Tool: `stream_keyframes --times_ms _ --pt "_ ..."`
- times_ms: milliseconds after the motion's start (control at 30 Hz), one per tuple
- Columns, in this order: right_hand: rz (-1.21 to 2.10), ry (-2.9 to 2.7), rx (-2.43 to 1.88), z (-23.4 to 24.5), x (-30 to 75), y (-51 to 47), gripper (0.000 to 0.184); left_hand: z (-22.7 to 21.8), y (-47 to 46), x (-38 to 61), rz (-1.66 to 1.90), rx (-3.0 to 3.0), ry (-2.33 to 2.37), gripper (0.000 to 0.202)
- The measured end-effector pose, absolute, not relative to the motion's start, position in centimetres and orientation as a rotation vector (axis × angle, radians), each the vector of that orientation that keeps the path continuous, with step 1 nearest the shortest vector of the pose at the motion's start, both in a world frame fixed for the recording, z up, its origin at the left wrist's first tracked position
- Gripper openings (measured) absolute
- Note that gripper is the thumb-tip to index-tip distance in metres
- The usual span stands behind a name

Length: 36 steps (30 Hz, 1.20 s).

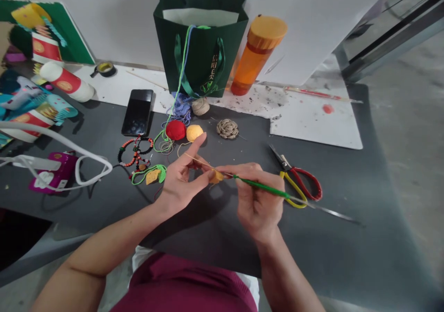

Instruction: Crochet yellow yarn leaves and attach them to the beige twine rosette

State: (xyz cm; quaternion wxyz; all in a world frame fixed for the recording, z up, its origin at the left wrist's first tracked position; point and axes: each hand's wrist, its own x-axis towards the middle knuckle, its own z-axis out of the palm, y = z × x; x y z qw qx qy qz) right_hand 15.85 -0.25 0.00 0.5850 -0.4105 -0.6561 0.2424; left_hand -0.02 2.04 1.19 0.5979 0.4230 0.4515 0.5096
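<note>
Between thumb and fingers my left hand [183,175] pinches a small yellow crochet piece [217,177]. A strand of yellow yarn [194,158] runs over its raised index finger from the yellow yarn ball [194,133]. My right hand [260,201] is closed like a pen grip around a crochet hook [262,185] with a green grip and a long metal shaft. The hook's tip meets the yellow piece; whether it sits inside a stitch is too small to tell. A red yarn ball [175,130] and a coiled beige crochet flower [227,129] lie beyond my hands.
Scissors [300,178] with red and yellow handles lie right of my right hand. A green paper bag [201,48], an orange bottle [258,55] and a phone [138,112] stand or lie behind. Beaded bracelets [135,152], a green-yellow crochet piece [152,175] and a purple power socket [55,172] are left.
</note>
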Motion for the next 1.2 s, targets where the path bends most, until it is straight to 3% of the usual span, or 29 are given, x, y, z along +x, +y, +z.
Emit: stream_keyframes --times_ms 400,667,833,1000,1200 --pt "0.160 -1.794 -0.961 -0.3 15.4 -0.2 0.026 0.4 2.1 0.0 1.161 1.021 1.102 0.066" --pt "0.182 -1.667 -0.938 -0.5 14.9 -0.4 0.031 0.5 2.0 0.3 1.165 0.724 0.862 0.080" --pt "0.369 -1.502 -0.893 -0.8 14.6 -0.6 0.032 0.7 1.9 0.3 1.028 0.428 0.711 0.088" --pt "0.517 -1.307 -0.898 -1.2 14.2 -0.8 0.025 0.9 1.9 0.3 0.987 0.299 0.696 0.089" --pt "0.393 -1.233 -1.186 -1.0 14.8 -1.3 0.012 0.7 2.0 0.3 0.991 0.344 0.714 0.086"
